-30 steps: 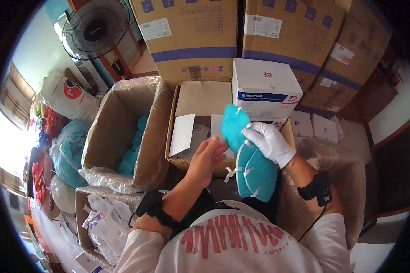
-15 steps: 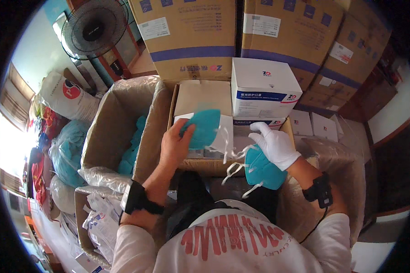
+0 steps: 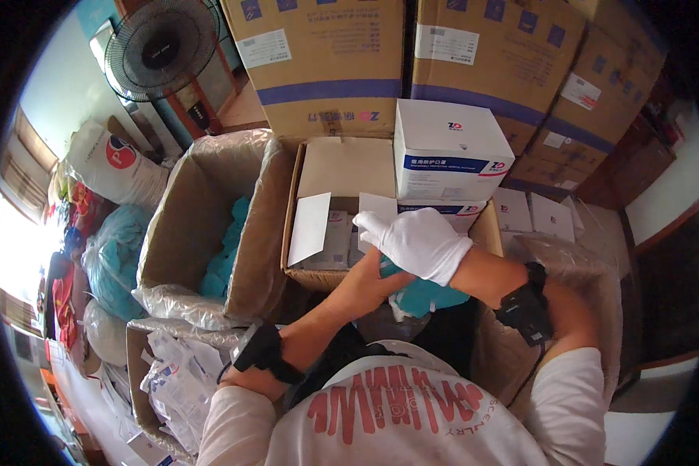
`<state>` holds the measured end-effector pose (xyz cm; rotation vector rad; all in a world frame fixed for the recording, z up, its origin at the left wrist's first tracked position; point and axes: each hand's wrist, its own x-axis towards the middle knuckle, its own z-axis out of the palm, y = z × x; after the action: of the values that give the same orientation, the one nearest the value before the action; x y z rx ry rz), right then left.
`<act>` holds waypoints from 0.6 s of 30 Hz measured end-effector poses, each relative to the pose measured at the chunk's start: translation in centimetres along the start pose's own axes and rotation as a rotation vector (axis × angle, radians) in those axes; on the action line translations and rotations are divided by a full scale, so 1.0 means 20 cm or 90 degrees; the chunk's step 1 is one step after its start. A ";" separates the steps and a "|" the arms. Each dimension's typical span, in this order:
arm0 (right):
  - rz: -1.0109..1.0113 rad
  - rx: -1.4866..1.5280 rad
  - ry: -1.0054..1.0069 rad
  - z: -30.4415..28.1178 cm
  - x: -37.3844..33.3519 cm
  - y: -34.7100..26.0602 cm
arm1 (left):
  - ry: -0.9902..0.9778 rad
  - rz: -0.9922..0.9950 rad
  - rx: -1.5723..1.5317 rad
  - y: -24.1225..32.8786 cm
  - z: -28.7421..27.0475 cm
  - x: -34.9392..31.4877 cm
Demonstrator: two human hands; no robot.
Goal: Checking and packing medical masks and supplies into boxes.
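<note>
My bare left hand (image 3: 371, 281) and my white-gloved right hand (image 3: 421, 245) are together in front of my lap, at the near edge of an open carton. Between them is teal face mask material (image 3: 429, 298), gripped by both hands. The gloved hand lies on top and covers part of it. A bit of teal shows between the two hands, beside the left fingers. How the two masks lie against each other is hidden. Inside the carton (image 3: 318, 276) are small packets (image 3: 335, 239) and a white box with raised flaps (image 3: 310, 228).
White mask boxes (image 3: 452, 147) are stacked at the carton's right. Left stands a plastic-lined carton (image 3: 171, 233) with teal masks (image 3: 227, 252); nearer is a box of printed wrappers (image 3: 180, 380). Large brown cartons (image 3: 326, 66) rise behind. A fan (image 3: 163, 48) stands far left.
Both hands have come together: the left moved right and down with its mask, the right moved left over it. The masks, held apart before, now overlap under the gloved hand.
</note>
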<state>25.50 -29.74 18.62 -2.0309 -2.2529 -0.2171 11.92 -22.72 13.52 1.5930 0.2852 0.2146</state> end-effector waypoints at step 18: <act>0.209 0.858 0.147 0.00 -0.26 -0.11 | 0.069 0.086 -0.014 0.01 -0.14 -0.16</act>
<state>23.89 -34.96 17.64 -1.3820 -1.1947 0.8109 7.92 -21.07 14.01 1.5828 0.2576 0.4079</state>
